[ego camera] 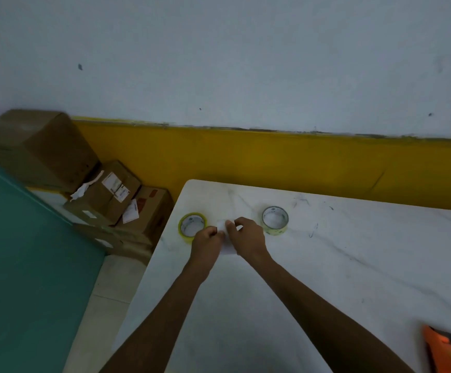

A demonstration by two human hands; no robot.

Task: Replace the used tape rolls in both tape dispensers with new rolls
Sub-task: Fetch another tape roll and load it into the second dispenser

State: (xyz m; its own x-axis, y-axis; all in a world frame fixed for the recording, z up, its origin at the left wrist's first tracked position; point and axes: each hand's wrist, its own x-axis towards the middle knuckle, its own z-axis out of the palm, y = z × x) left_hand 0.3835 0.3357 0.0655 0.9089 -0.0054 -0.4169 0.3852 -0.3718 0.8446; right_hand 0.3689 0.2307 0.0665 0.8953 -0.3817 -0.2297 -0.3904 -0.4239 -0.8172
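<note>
Two rolls of clear yellowish tape lie flat on the white marble table (pixel 353 265). One tape roll (pixel 192 225) is at the left near the table's corner, the other tape roll (pixel 275 220) is further right. Between them my left hand (pixel 207 242) and my right hand (pixel 246 236) meet over a small white object (pixel 225 247), both pinching it. Most of that object is hidden by my fingers, and I cannot tell what it is.
An orange object (pixel 446 351) sticks in at the table's bottom right corner. Several cardboard boxes (pixel 106 195) are stacked on the floor left of the table, against a yellow wall band (pixel 273 162). A teal surface (pixel 17 251) fills the left side.
</note>
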